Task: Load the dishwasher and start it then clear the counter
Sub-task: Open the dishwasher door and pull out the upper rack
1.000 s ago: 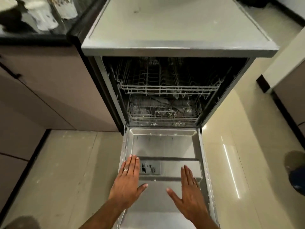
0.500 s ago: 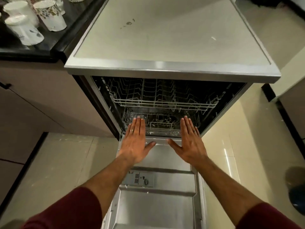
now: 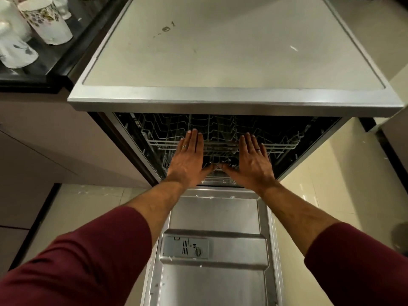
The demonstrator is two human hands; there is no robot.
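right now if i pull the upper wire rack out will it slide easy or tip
The upper rack looks empty, so probably light and easy to pull. Its stiff wire grid should hold shape. Both open hands, left hand and right hand, sit near its middle, so an even pull likely won't skew it.

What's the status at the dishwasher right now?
Left hand and right hand open, flat, at the upper rack. Door down. Cups on the counter, unloaded. Nothing in the way.

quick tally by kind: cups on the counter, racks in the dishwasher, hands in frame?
Cups, at least partly in view: 4
Racks: 2, upper, lower
Hands: 2, left, right
Total: 8
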